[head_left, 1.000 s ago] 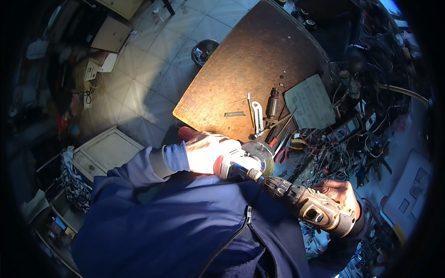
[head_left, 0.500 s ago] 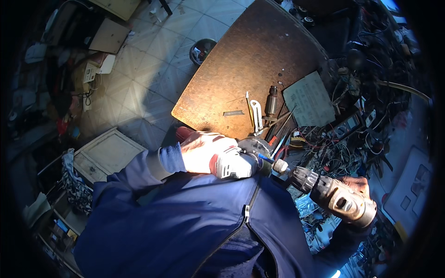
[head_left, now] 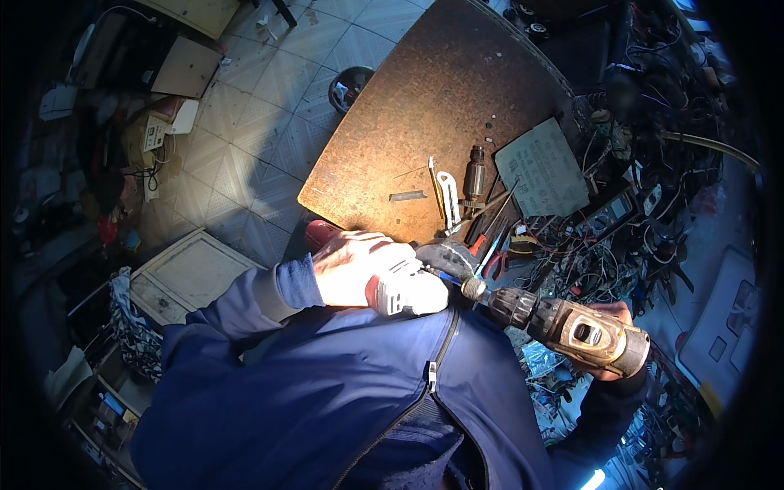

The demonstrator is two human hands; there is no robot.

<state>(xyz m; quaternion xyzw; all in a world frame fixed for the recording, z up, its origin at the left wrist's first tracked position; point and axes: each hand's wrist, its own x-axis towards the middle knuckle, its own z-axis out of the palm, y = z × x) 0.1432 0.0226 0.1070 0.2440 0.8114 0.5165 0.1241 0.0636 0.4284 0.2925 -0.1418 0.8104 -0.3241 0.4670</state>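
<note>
My left hand (head_left: 355, 265) is wrapped around an angle grinder (head_left: 407, 294) with a red and pale body, held against my jacket front at the table's near edge. The grinder's dark round disc or guard (head_left: 447, 258) sticks out past its head. On the right, my right hand (head_left: 618, 312) grips a worn power drill (head_left: 581, 331), mostly hidden behind the tool's body. A small ridged cylindrical piece (head_left: 474, 289) sits at the front of the drill's black chuck (head_left: 513, 307). It points at the grinder's head, close by; I cannot tell whether they touch.
Upon the brown tabletop (head_left: 408, 106) lie a motor armature (head_left: 474, 173), a white slotted tool (head_left: 447, 196), a pencil-like stick (head_left: 434, 180), a flat metal strip (head_left: 407, 196) and a greenish board (head_left: 541, 170). Pliers (head_left: 495, 265), tangled wires and a multimeter (head_left: 608, 214) crowd the right.
The drill in my right hand has moved left and slightly up, bringing its chuck end nearer the grinder. My left hand keeps its grip on the grinder, almost still.
</note>
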